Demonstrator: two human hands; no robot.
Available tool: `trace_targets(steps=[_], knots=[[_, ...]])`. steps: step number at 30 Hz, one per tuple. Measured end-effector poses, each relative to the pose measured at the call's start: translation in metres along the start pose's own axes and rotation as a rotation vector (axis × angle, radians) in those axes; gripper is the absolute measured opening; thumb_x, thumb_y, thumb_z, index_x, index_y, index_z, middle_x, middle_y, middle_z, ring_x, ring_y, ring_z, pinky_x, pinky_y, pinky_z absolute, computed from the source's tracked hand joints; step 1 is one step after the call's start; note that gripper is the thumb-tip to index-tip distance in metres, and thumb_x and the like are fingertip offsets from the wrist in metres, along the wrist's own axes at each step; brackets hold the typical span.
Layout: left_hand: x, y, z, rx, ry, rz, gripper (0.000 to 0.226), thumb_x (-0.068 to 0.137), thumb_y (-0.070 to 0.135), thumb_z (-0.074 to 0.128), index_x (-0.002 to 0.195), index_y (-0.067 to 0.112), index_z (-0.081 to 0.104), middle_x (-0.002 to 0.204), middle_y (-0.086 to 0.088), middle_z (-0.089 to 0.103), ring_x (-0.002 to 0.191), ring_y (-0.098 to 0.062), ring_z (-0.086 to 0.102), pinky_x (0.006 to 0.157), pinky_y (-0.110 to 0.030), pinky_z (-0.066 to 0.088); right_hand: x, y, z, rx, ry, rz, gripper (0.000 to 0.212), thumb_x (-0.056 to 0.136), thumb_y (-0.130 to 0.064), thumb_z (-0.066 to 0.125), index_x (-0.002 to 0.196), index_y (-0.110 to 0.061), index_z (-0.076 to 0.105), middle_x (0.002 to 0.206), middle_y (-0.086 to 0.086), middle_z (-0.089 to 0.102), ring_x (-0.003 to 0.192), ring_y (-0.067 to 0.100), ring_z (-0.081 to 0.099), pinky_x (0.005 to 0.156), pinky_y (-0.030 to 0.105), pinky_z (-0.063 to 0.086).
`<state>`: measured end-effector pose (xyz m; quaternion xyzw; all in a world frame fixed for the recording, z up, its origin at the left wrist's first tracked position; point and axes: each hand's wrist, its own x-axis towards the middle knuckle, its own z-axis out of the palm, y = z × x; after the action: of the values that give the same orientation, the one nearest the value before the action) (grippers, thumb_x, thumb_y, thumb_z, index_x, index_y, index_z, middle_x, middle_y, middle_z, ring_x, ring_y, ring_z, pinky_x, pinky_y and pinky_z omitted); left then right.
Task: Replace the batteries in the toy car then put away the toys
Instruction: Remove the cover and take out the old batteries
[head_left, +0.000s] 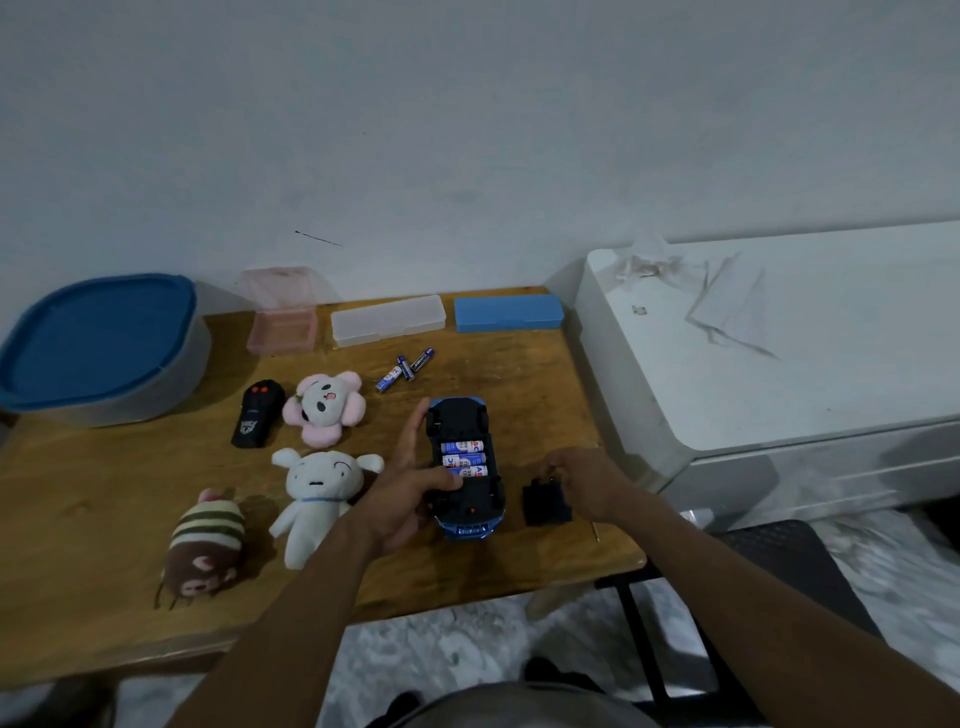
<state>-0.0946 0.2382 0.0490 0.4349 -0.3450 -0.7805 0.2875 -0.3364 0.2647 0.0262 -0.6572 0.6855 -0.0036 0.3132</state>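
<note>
In the head view the toy car (466, 467) is lying upside down on the table (104, 597), its long axis running away from the person, 3 batteries (464, 459) showing. The left hand (410, 486) is steadying it, fingers spread, gripping nothing; the right hand (582, 480) is pinching the black cover (543, 501), just right of the car

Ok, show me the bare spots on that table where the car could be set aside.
Bare wood lies left of the remote, in front of the blue-lidded tub, and between the toy car and the blue case. The plush toys crowd the middle; both hands crowd the car.
</note>
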Motion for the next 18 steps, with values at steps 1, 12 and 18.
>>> trace_targets(steps=[1, 12, 18], knots=[[0.000, -0.001, 0.002, 0.000, -0.003, -0.004, 0.099, 0.081, -0.023, 0.051, 0.141, 0.053, 0.031, 0.134, -0.006, 0.058, 0.113, -0.035, 0.063, 0.087, -0.050, 0.054, 0.000, 0.000, 0.001, -0.005, 0.007, 0.000, 0.038, 0.081, 0.012, 0.052, 0.107, -0.010, 0.068, 0.104, 0.004, 0.061, 0.092, 0.019, 0.057, 0.072, 0.024, 0.046], [-0.005, -0.004, 0.014, 0.022, 0.021, 0.022, 0.098, 0.080, -0.021, 0.052, 0.140, 0.053, 0.032, 0.128, -0.006, 0.063, 0.112, -0.034, 0.064, 0.083, -0.049, 0.055, -0.017, -0.036, -0.025, 0.618, 0.054, 0.190, 0.012, 0.091, -0.017, 0.060, 0.103, -0.021, 0.062, 0.100, 0.007, 0.066, 0.084, 0.021, 0.068, 0.071, 0.031, 0.060], [-0.004, -0.003, 0.013, 0.030, -0.003, 0.073, 0.100, 0.082, -0.020, 0.055, 0.142, 0.054, 0.027, 0.133, -0.005, 0.060, 0.116, -0.034, 0.062, 0.095, -0.057, 0.050, -0.026, -0.080, -0.038, 0.842, 0.012, 0.130, 0.029, 0.090, -0.016, 0.064, 0.117, -0.016, 0.053, 0.096, 0.000, 0.064, 0.083, 0.013, 0.066, 0.058, 0.019, 0.055]])
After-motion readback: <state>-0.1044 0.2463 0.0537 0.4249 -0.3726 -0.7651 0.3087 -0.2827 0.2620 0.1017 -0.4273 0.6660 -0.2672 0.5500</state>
